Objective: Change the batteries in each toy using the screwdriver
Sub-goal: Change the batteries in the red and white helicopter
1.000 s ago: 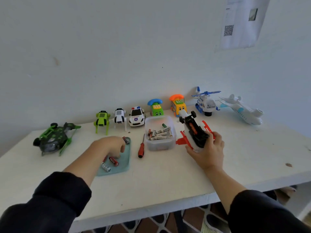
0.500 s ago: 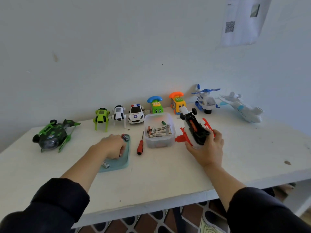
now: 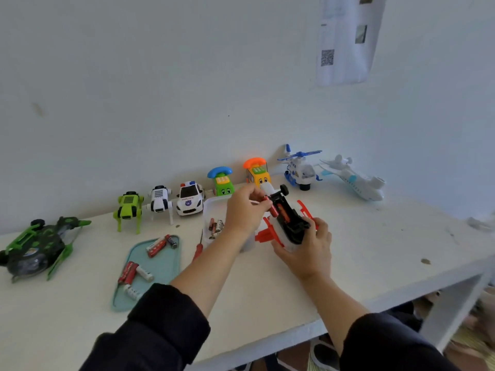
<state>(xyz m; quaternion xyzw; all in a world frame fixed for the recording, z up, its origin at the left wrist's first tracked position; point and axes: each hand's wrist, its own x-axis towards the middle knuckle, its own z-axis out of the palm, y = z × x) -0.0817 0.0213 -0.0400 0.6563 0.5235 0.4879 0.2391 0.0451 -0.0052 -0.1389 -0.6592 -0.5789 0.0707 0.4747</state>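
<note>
Behind left hand (image 3: 242,212), clear tub (image 3: 214,210) mostly hidden.

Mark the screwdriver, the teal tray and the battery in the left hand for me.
screwdriver (image 3: 198,249): head view, on its red handle.
teal tray (image 3: 166,266): head view, bare floor near its right rim.
battery (image 3: 270,207): head view, red body below the left hand (image 3: 245,210) fingertips.
</note>
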